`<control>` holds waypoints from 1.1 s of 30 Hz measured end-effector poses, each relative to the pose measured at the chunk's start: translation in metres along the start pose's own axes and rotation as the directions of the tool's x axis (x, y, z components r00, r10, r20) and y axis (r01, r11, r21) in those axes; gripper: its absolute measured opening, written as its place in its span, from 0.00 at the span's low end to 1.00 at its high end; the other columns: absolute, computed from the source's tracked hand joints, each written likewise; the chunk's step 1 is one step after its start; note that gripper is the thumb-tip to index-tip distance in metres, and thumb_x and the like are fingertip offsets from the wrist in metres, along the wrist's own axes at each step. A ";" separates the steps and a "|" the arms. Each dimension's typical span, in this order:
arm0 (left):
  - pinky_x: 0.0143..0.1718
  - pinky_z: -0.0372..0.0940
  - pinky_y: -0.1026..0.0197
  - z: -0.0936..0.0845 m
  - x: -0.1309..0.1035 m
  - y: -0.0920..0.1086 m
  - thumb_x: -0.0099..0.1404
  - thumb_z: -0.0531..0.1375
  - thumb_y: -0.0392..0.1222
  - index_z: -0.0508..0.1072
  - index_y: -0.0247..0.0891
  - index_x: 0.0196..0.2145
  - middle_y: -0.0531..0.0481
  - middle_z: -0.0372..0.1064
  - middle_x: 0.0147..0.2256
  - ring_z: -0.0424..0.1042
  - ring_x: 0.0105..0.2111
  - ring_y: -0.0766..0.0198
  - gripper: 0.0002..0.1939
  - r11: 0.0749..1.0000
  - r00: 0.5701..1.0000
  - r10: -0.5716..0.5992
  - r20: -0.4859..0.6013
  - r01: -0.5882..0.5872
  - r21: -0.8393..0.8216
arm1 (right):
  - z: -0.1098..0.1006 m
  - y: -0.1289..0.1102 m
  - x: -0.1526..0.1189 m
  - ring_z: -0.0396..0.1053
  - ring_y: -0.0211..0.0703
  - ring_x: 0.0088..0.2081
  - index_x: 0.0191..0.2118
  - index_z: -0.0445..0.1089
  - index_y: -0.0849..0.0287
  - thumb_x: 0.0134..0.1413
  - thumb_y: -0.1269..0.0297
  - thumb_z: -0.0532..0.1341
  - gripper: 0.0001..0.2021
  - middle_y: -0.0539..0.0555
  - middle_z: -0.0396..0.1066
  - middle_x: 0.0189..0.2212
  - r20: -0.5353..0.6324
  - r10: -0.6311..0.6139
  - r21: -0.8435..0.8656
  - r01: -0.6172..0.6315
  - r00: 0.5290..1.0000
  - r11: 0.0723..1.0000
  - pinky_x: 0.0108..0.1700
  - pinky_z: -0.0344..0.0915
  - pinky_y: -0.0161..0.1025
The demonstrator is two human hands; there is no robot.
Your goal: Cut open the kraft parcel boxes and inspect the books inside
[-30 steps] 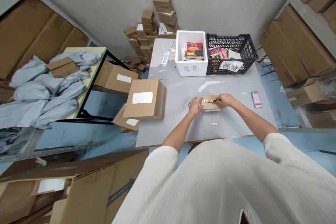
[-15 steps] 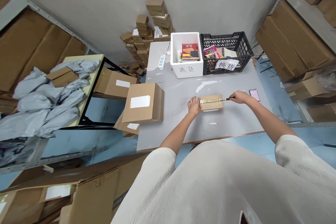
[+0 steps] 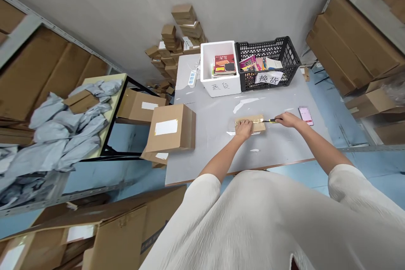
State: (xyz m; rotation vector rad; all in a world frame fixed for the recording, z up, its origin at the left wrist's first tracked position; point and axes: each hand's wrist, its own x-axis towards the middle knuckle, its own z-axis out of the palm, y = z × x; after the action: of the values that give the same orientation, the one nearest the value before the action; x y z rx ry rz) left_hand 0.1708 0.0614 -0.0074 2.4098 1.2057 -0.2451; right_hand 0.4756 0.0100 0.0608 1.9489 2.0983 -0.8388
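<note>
In the head view, with the small cardboard box [image 3: 260,127] as the middle of the dial and the wearer at six o'clock, the box lies flat on the grey table [image 3: 215,152], shiny tape along its top. The person's left hand [image 3: 244,129] lies palm down over its nine o'clock half, fingers reaching across the top; how far they are spread is hard to tell. The right hand [image 3: 285,119], at three o'clock, is curled around the handle of a black-and-yellow cutter [image 3: 269,120], whose front end points at nine o'clock and reaches the near end of the box. Whether the blade is in the tape cannot be told.

Just beyond the right hand, also toward three, a phone [image 3: 306,116] lies on the table. At eleven o'clock stands a white foam box [image 3: 222,87] holding books, and between twelve and one, right beside it, a black crate [image 3: 289,57] with more books and a handwritten sign. A power strip [image 3: 192,78] lies toward ten. At nine sits a larger carton [image 3: 167,135] with a white label; well beyond it, grey parcels [image 3: 76,135] are heaped on another table.
</note>
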 end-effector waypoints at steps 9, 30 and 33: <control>0.73 0.48 0.39 0.000 -0.002 0.003 0.69 0.70 0.46 0.72 0.47 0.61 0.40 0.64 0.63 0.62 0.67 0.45 0.25 0.998 0.999 -0.038 0.025 0.037 0.049 | 0.019 0.012 0.008 0.77 0.55 0.51 0.61 0.79 0.51 0.76 0.55 0.52 0.22 0.59 0.82 0.55 -0.046 -0.047 -0.005 0.047 0.998 0.999 0.48 0.65 0.43; 0.72 0.55 0.40 0.000 -0.008 0.001 0.70 0.69 0.46 0.71 0.50 0.64 0.41 0.63 0.64 0.60 0.66 0.43 0.26 0.999 0.998 -0.050 0.032 0.050 0.010 | 0.043 0.024 -0.004 0.66 0.43 0.30 0.39 0.78 0.55 0.68 0.39 0.50 0.27 0.50 0.74 0.29 0.065 -0.089 0.411 0.054 0.994 0.910 0.35 0.63 0.38; 0.72 0.55 0.40 -0.001 -0.008 0.001 0.70 0.69 0.46 0.71 0.51 0.63 0.42 0.64 0.63 0.61 0.66 0.44 0.26 0.999 0.998 -0.051 0.022 0.051 0.014 | 0.055 0.025 -0.012 0.66 0.43 0.30 0.40 0.78 0.54 0.66 0.38 0.51 0.27 0.49 0.73 0.29 0.077 -0.078 0.474 0.032 0.994 0.880 0.34 0.63 0.38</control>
State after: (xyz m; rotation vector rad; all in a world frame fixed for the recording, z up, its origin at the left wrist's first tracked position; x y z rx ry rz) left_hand 0.1667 0.0555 -0.0038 2.3832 1.2606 -0.2957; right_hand 0.4867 -0.0275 0.0136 2.0115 2.0399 -1.5490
